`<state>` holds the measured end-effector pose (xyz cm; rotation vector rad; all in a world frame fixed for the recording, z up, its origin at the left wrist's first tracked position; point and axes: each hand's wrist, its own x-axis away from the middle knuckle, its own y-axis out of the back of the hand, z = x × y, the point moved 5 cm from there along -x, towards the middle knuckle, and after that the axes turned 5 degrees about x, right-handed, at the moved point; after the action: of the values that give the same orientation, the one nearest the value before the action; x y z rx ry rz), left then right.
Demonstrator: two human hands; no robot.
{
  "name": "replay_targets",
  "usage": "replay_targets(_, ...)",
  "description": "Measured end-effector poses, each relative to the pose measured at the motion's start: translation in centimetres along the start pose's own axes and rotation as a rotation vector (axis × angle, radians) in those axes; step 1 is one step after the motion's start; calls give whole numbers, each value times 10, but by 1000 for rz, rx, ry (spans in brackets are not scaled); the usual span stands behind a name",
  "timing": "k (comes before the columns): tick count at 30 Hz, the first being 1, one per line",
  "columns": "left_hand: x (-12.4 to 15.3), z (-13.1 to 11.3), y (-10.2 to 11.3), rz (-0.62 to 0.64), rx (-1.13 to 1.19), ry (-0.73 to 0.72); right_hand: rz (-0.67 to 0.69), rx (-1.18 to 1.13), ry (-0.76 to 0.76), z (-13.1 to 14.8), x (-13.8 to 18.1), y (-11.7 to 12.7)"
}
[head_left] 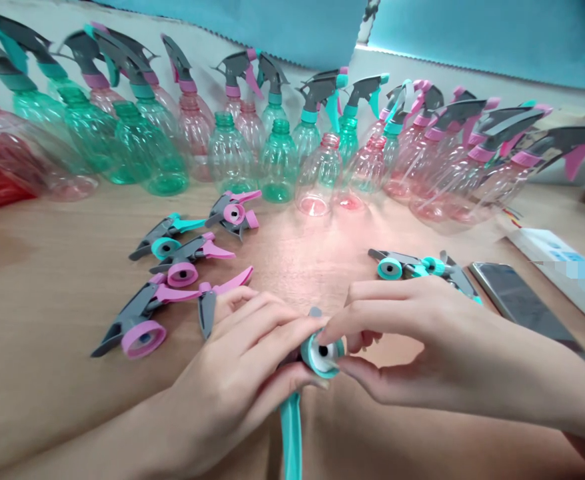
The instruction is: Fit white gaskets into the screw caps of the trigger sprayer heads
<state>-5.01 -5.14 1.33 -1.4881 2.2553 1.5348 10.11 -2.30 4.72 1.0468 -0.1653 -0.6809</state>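
Note:
My left hand (pixel 240 363) is closed around a grey trigger spray head, its thumb and fingers behind the turquoise collar (pixel 308 360). The collar's open end faces me, and its turquoise trigger (pixel 291 433) hangs below. Inside the collar sits a white ring (pixel 317 363) around a dark centre hole. My right hand (pixel 412 340) has its index finger and thumb closed on the collar's right rim, touching around the white ring. Just beyond my left fingers lies a pink-and-grey spray head (pixel 206 310), partly hidden by that hand.
Several loose spray heads (pixel 182 273) lie to the left, and turquoise ones (pixel 391 269) lie at right. A phone (pixel 512 293) rests beside a white board (pixel 547 243). Green bottles (pixel 278 167) and pink bottles (pixel 317 183) line the back, many topped with spray heads.

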Motion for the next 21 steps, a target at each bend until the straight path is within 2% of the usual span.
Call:
replay_targets(4, 3, 2, -4, 20, -7, 13, 22, 50, 2, -1, 0, -6)
replay_targets(8, 1, 4, -6, 49, -84, 0, 17, 194, -29, -1, 4, -11)
replay_targets(13, -4, 1, -3, -4, -132, -13, 8, 233, -58, 3, 14, -8)
replay_targets(16, -4, 1, -2, -8, -144, 11, -23, 288, -35, 5, 18, -6)
replay_targets(21, 0, 4, -5, 9, -202, 33, -116, 343, -108, 1, 15, -17)
